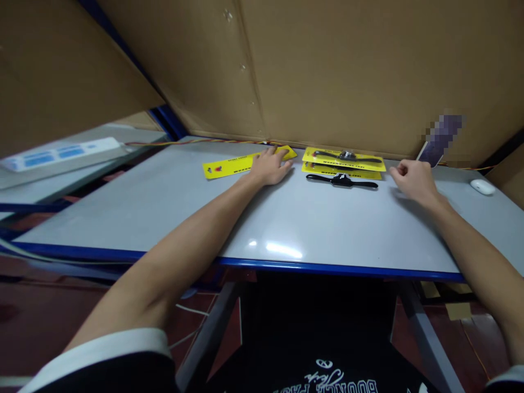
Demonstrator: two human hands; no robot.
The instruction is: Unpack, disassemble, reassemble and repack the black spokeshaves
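Observation:
My left hand [271, 166] lies with fingers spread on a yellow cardboard packaging card [229, 168] near the table's back edge. Two more yellow cards printed "woodworking tool" [323, 160] overlap to its right, and a black spokeshave [346, 156] rests on the upper one. Just in front of these cards a second black spokeshave [343, 180] sits on the bare tabletop, its handles pointing left and right. Beside the cards' right end, my right hand [414, 179] is curled into a loose fist, with nothing seen in it and apart from the spokeshaves.
A partly pixelated phone-like slab [440, 143] leans behind my right hand. A white earbud case [482, 187] sits farther right on the grey table [311, 229]. Cardboard panels [327, 71] wall the back. At left, a power strip [61, 154] trails a twisted cable.

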